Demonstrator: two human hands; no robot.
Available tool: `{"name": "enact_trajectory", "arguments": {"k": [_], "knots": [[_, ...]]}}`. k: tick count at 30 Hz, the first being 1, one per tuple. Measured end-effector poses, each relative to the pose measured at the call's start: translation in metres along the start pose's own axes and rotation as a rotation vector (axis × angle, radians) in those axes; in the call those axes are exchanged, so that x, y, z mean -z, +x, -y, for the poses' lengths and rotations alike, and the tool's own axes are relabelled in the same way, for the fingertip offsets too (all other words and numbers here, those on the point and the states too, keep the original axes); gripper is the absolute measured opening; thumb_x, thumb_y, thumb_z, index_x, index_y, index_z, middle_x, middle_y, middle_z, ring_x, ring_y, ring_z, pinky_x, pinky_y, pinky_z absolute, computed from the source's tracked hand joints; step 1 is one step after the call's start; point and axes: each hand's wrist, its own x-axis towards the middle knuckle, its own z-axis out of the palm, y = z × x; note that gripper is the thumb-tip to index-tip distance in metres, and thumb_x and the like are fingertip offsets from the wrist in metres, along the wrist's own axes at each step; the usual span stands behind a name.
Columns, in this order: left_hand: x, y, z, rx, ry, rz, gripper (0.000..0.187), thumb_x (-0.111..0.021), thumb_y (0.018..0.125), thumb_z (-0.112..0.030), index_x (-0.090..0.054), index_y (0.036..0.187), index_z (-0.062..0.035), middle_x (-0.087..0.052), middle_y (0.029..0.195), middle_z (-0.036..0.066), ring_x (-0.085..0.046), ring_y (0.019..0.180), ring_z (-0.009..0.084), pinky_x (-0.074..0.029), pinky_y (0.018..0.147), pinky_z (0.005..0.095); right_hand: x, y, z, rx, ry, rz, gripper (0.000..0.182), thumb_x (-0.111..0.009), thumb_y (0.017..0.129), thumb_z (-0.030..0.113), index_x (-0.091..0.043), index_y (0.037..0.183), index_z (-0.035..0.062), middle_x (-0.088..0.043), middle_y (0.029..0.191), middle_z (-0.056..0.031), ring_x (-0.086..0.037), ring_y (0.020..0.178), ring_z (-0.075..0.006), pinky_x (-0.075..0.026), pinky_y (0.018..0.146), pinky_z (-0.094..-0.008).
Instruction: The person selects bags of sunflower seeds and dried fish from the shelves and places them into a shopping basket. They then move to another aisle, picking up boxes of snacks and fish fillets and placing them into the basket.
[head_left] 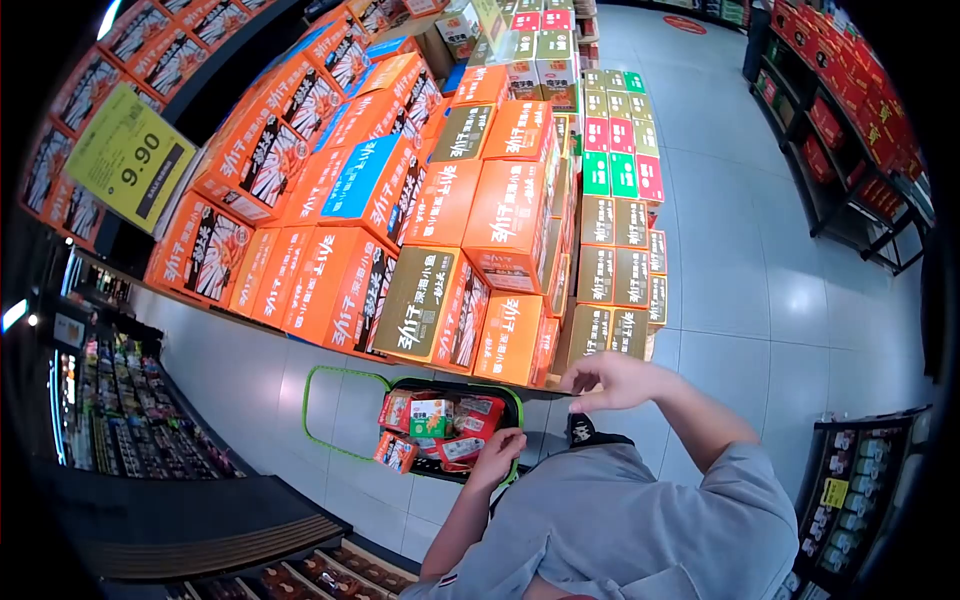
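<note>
My left hand [497, 458] is at the right end of a black shopping basket [517, 405] with green handles. Its fingers are curled in, and whether they hold anything is hidden. Several red packs [480, 412], a green-and-white box [432, 418] and a small orange box [396, 453] lie in the basket. One green handle loop [306, 400] hangs out to the left. Farther right, my right hand [615, 380] reaches over the near edge of the display, beside the brown boxes [588, 328]. Its fingers are bent, the thumb apart from them, with nothing visible between.
Stacked orange boxes [510, 215] fill the display ahead, with green and pink boxes [611, 172] on its right. A yellow 9.90 price sign [130, 160] stands at the left. Red goods sit on a black rack [815, 190] across the tiled aisle [720, 260].
</note>
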Motion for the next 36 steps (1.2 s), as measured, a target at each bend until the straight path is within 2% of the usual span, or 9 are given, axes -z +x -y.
{"name": "enact_trajectory", "arguments": {"k": [9, 13, 17, 22, 25, 29, 31, 34, 36], "knots": [[-0.005, -0.022, 0.011, -0.07, -0.054, -0.069, 0.036, -0.059, 0.092, -0.023, -0.053, 0.12, 0.0002, -0.06, 0.106, 0.006, -0.058, 0.097, 0.0122, -0.047, 0.082, 0.0245, 0.037, 0.015, 0.072, 0.193, 0.068, 0.005, 0.03, -0.075, 0.08, 0.018, -0.061, 0.1, 0.0017, -0.065, 0.089, -0.0031, -0.062, 0.082, -0.0101, -0.051, 0.074, -0.0272], [-0.001, -0.032, 0.022, -0.121, -0.107, -0.157, 0.038, -0.064, 0.089, -0.025, -0.057, 0.115, 0.0011, -0.063, 0.094, 0.005, -0.058, 0.086, 0.0114, -0.046, 0.075, 0.0236, 0.067, 0.042, 0.155, 0.454, -0.182, -0.073, 0.028, -0.075, 0.078, 0.015, -0.06, 0.098, 0.0032, -0.065, 0.088, -0.0035, -0.062, 0.08, -0.0101, -0.051, 0.072, -0.0273], [0.008, -0.043, 0.02, -0.136, -0.04, -0.18, 0.04, -0.065, 0.088, -0.023, -0.055, 0.117, 0.0033, -0.064, 0.101, 0.009, -0.059, 0.092, 0.0139, -0.046, 0.081, 0.0252, 0.092, 0.132, 0.221, 0.721, -0.7, -0.366, 0.038, -0.068, 0.073, 0.006, -0.06, 0.11, 0.0045, -0.065, 0.102, -0.0099, -0.063, 0.097, -0.0237, -0.051, 0.082, -0.0357], [0.011, -0.064, 0.022, -0.089, -0.205, -0.267, 0.038, -0.065, 0.088, -0.022, -0.055, 0.116, 0.0027, -0.063, 0.1, 0.008, -0.058, 0.09, 0.013, -0.046, 0.078, 0.025, 0.1, 0.234, 0.233, 0.714, -1.547, -0.266, 0.073, -0.069, 0.07, 0.001, -0.04, 0.137, 0.0113, -0.051, 0.128, -0.0134, -0.05, 0.118, -0.0306, -0.047, 0.092, -0.0408], [0.014, -0.08, 0.037, -0.117, -0.321, -0.353, 0.036, -0.065, 0.088, -0.022, -0.055, 0.114, 0.0006, -0.061, 0.096, 0.005, -0.057, 0.085, 0.012, -0.045, 0.072, 0.0244, 0.09, 0.25, 0.234, 0.642, -1.576, -0.063, 0.085, -0.068, 0.064, -0.007, -0.034, 0.14, 0.0101, -0.044, 0.136, -0.0145, -0.044, 0.125, -0.0311, -0.043, 0.099, -0.0402], [0.018, -0.104, 0.05, -0.049, -0.513, -0.408, 0.04, -0.063, 0.089, -0.025, -0.053, 0.118, 0.0003, -0.061, 0.097, 0.004, -0.056, 0.086, 0.011, -0.045, 0.074, 0.0238, 0.078, 0.238, 0.249, 0.678, -1.58, 0.036, 0.069, -0.064, 0.071, 0.001, -0.038, 0.135, 0.0042, -0.05, 0.128, -0.021, -0.049, 0.119, -0.0334, -0.04, 0.1, -0.0378], [0.016, -0.113, 0.057, -0.063, -0.543, -0.442, 0.039, -0.062, 0.09, -0.025, -0.053, 0.118, 0.0002, -0.061, 0.097, 0.004, -0.056, 0.086, 0.0107, -0.046, 0.076, 0.0243, 0.062, 0.226, 0.258, 0.448, -1.515, 0.048, 0.078, -0.062, 0.069, -0.003, -0.032, 0.141, 0.0087, -0.04, 0.138, -0.0227, -0.039, 0.128, -0.0379, -0.034, 0.106, -0.0402], [0.012, -0.117, 0.071, -0.035, -0.564, -0.449, 0.038, -0.061, 0.091, -0.025, -0.053, 0.117, 0.0009, -0.061, 0.099, 0.005, -0.057, 0.087, 0.0115, -0.046, 0.078, 0.025, 0.043, 0.214, 0.269, 0.508, -1.534, -0.009, 0.076, -0.067, 0.069, -0.002, -0.037, 0.138, 0.0076, -0.045, 0.134, -0.0211, -0.043, 0.124, -0.0356, -0.037, 0.104, -0.0405], [0.009, -0.111, 0.084, -0.042, -0.557, -0.442, 0.038, -0.061, 0.09, -0.025, -0.053, 0.117, 0.0014, -0.061, 0.1, 0.006, -0.057, 0.088, 0.0123, -0.046, 0.08, 0.0255, 0.043, 0.218, 0.278, 0.254, -1.522, -0.044, 0.076, -0.073, 0.065, 0.002, -0.041, 0.134, 0.0071, -0.049, 0.13, -0.0196, -0.045, 0.122, -0.0347, -0.038, 0.103, -0.0409]]}}
